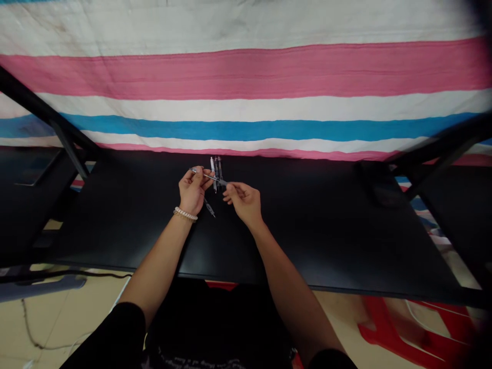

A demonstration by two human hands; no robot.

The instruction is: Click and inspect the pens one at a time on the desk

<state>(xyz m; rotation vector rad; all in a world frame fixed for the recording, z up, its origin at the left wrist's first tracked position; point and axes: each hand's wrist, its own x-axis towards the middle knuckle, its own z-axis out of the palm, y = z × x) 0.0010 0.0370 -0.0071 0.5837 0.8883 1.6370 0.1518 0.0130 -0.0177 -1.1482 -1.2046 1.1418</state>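
Note:
My left hand (193, 192), with a braided bracelet at the wrist, is closed in a pinch on a slim pen (209, 176). The pen slants down to the right, and its greyish end meets the fingertips of my right hand (244, 201), which are pinched on it. Whether the pen is in one piece or in parts is too small to make out. Just behind it, several pens lie side by side on the black table (315, 220), among them a white pen (212, 164). A separate pen part or pen (209, 207) lies below my left hand, partly hidden by it.
A striped cloth (246, 72) hangs along the table's far edge. Black metal bars (71, 148) rise at both sides. A dark flat object (378, 187) lies at the right. Red plastic stools (384, 323) and a cable (34, 338) are on the floor.

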